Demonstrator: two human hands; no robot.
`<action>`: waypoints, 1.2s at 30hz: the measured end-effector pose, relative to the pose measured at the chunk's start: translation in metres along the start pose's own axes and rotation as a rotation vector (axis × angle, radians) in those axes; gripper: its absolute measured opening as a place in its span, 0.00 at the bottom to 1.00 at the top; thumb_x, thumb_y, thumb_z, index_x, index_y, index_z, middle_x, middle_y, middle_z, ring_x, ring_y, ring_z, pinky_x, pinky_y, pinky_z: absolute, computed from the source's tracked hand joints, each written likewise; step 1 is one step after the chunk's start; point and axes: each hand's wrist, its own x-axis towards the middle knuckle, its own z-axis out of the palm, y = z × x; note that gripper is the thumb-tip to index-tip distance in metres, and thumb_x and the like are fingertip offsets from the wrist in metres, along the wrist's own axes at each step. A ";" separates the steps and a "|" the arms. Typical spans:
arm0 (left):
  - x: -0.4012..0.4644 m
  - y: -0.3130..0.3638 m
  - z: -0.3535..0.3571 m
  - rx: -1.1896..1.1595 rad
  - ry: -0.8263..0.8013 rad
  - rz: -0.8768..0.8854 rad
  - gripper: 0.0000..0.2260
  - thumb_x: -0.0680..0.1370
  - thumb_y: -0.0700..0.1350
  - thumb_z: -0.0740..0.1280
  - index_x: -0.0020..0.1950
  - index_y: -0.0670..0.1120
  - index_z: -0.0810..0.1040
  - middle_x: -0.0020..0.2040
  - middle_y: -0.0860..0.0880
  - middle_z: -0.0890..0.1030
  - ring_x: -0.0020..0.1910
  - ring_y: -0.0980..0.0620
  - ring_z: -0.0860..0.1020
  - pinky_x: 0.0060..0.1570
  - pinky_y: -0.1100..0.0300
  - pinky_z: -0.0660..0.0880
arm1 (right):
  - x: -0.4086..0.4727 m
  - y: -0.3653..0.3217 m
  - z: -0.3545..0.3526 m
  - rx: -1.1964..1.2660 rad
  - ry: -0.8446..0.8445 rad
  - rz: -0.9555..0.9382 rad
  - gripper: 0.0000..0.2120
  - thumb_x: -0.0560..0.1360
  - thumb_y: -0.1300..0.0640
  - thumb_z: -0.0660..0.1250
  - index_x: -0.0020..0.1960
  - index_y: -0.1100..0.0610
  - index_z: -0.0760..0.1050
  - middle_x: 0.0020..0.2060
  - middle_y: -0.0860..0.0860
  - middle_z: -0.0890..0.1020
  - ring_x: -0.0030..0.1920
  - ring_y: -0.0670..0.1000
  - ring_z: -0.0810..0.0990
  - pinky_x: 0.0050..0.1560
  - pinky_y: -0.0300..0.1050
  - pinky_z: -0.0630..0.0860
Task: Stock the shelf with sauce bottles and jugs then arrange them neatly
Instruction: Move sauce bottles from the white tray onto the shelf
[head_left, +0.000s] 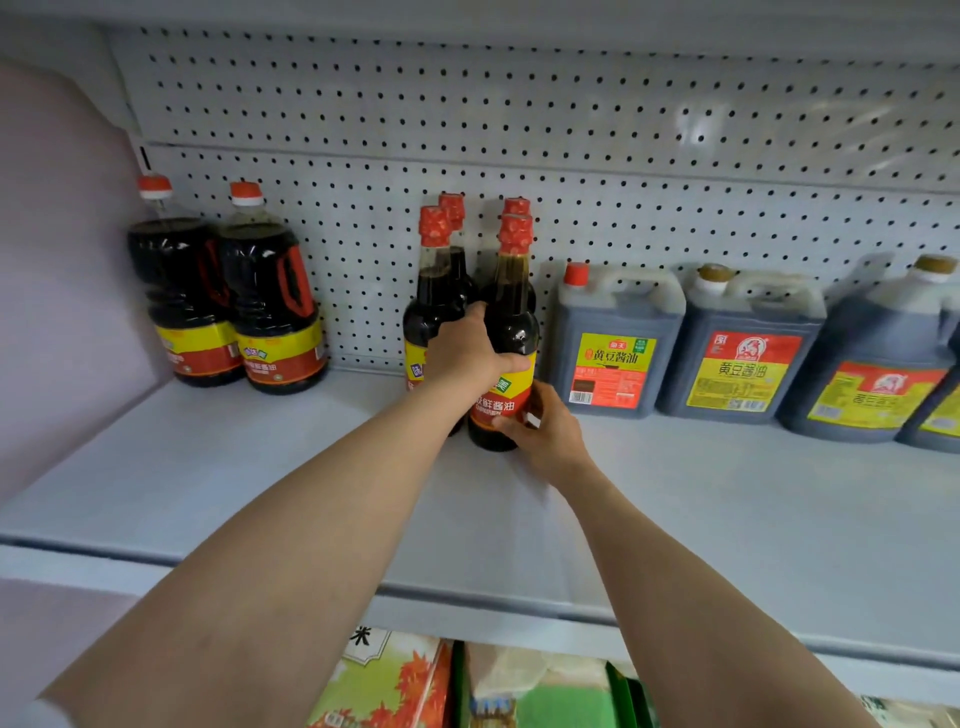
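Both arms reach onto the grey shelf (260, 467). Left hand (464, 349) wraps the front right bottle (506, 338) at its shoulder, fingers curled round the glass. Right hand (545, 428) grips the same bottle low by the label, fingers curled at its base. Bottle stands upright mid-shelf, touching the bottle (434, 291) to its left; two more stand behind. Two round jugs (228, 296) sit far left, square jugs (737, 348) in a row just right.
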 end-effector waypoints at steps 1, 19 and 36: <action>0.000 0.000 0.001 0.003 0.007 0.004 0.35 0.69 0.57 0.78 0.71 0.49 0.69 0.64 0.46 0.79 0.64 0.43 0.77 0.59 0.51 0.76 | 0.000 -0.001 0.000 0.000 -0.007 0.007 0.31 0.73 0.56 0.77 0.73 0.58 0.68 0.64 0.54 0.79 0.64 0.52 0.78 0.60 0.40 0.72; -0.130 -0.058 -0.040 -0.250 -0.028 -0.124 0.30 0.73 0.49 0.76 0.72 0.49 0.67 0.65 0.46 0.78 0.64 0.43 0.76 0.62 0.51 0.72 | -0.105 -0.051 0.006 -0.276 0.024 0.164 0.37 0.74 0.49 0.75 0.78 0.52 0.62 0.68 0.58 0.76 0.67 0.58 0.74 0.66 0.52 0.72; -0.356 -0.226 -0.096 -0.139 -0.150 -0.315 0.33 0.68 0.50 0.79 0.70 0.51 0.71 0.64 0.42 0.73 0.56 0.43 0.78 0.54 0.55 0.77 | -0.322 -0.073 0.100 -0.580 -0.178 0.087 0.33 0.72 0.51 0.77 0.73 0.50 0.68 0.65 0.56 0.77 0.60 0.57 0.77 0.54 0.44 0.71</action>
